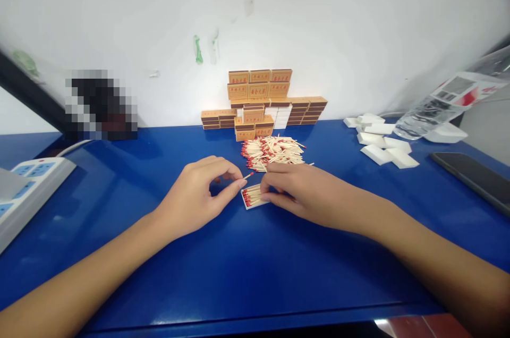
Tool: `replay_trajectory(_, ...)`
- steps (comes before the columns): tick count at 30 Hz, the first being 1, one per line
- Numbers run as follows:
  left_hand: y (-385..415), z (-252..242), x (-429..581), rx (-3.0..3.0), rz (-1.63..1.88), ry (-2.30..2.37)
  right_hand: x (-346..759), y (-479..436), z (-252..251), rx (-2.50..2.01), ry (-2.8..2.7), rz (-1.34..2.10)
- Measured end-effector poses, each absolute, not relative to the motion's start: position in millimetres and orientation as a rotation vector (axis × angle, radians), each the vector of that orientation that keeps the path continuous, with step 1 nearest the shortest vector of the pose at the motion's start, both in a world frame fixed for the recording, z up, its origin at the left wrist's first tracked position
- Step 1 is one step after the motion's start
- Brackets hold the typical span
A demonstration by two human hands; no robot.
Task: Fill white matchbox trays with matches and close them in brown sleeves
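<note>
My left hand (207, 189) pinches a single match (249, 175) between thumb and forefinger, its red head pointing up and to the right. Just right of it, a small white matchbox tray (247, 208) lies on the blue table, with red-headed matches (252, 197) side by side in it, heads to the left. My right hand (295, 189) is closed over the tray's right end, fingertips at the matches; whatever it grips there is hidden. Behind both hands rises a heap of loose matches (274, 151).
Stacked matchboxes (258, 91) stand against the wall behind the heap. White empty-looking trays (376, 153) lie at the right, near a tilted water bottle (434, 101) and a phone (474, 176). A power strip (51, 178) sits on the left of the blue table (247, 269).
</note>
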State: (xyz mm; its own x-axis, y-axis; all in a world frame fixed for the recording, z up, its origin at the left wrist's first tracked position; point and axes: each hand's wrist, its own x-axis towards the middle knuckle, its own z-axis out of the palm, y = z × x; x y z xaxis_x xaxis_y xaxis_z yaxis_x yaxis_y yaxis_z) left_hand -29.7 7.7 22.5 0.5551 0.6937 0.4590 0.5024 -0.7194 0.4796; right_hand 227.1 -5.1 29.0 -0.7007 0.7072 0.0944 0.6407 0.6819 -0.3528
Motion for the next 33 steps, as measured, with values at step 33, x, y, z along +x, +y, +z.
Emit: replay_trajectory(33, 4, 17, -25, 2.411, 0.839, 0.98, 208, -11, 32, -1.026, -2.111, 0.734)
